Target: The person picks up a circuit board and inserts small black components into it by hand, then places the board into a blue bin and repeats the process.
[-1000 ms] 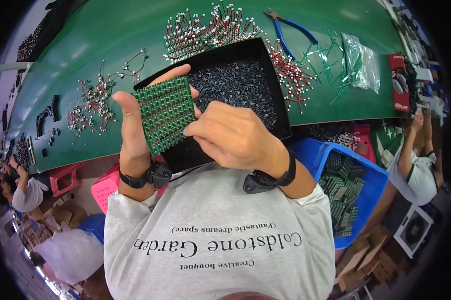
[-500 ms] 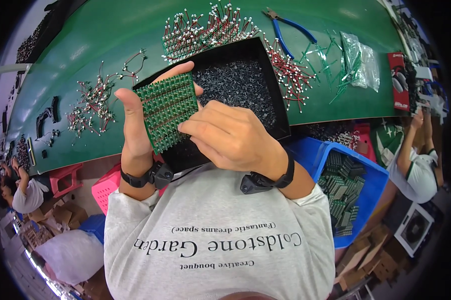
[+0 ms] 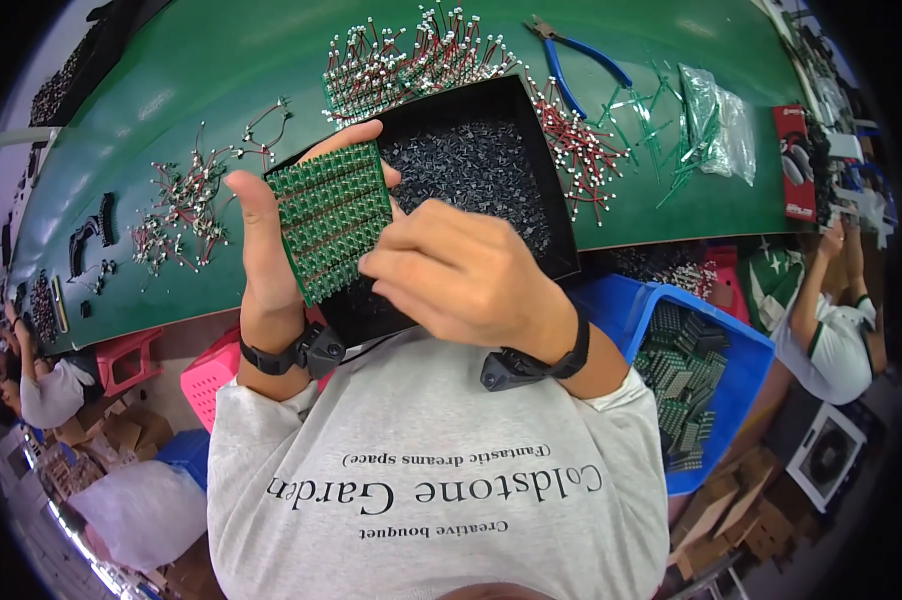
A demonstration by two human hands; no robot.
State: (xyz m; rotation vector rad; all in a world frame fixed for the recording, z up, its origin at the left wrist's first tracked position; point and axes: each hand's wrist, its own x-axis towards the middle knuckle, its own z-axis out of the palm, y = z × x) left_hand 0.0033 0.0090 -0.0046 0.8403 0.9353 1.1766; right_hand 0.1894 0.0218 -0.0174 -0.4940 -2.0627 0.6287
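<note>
A green circuit board panel (image 3: 333, 215), set with rows of small parts, is tilted up in my left hand (image 3: 268, 240). The thumb lies along its left edge and the fingers pass behind it. My right hand (image 3: 471, 275) is closed, its thumb and index finger pinched at the lower right edge of the panel. Whatever is between those fingertips is hidden. Under both hands sits a black box (image 3: 564, 225), holding many tiny dark pieces (image 3: 471, 180).
Wired boards (image 3: 401, 75) stand behind the box, with red-wired parts (image 3: 576, 145) beside it. Blue-handled cutters (image 3: 571, 65), clear plastic bags (image 3: 721, 125) and loose wired parts (image 3: 181, 210) lie on the green table (image 3: 671, 215). A blue bin (image 3: 741, 375) of boards stands right.
The panel and my left hand have shifted very slightly left and up. My right fingertips remain at the panel's lower right edge.
</note>
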